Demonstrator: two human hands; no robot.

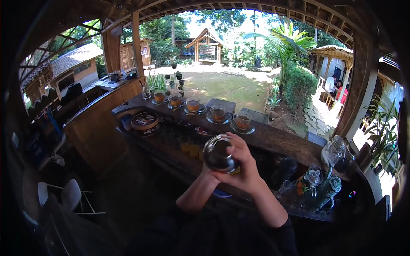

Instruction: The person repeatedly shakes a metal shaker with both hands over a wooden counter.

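Note:
A shiny round metal shaker (219, 152) is held up in front of me over the dark wooden counter, one rounded end facing the camera. My right hand (243, 166) is closed around its right side, fingers over the top and thumb below. My left hand (209, 177) supports it from underneath and behind; most of its fingers are hidden by the shaker. Just behind, glasses of orange-yellow liquid (190, 148) stand on the lower shelf, partly covered by the shaker and in shadow.
Several glass cups of amber drink on saucers (218, 113) line the raised ledge (282, 138). A round brown tub (145, 123) sits left. At right are a glass jar (334, 150), a dark canister (287, 166) and a small clear glass (285, 186). Two people (335, 87) sit far off.

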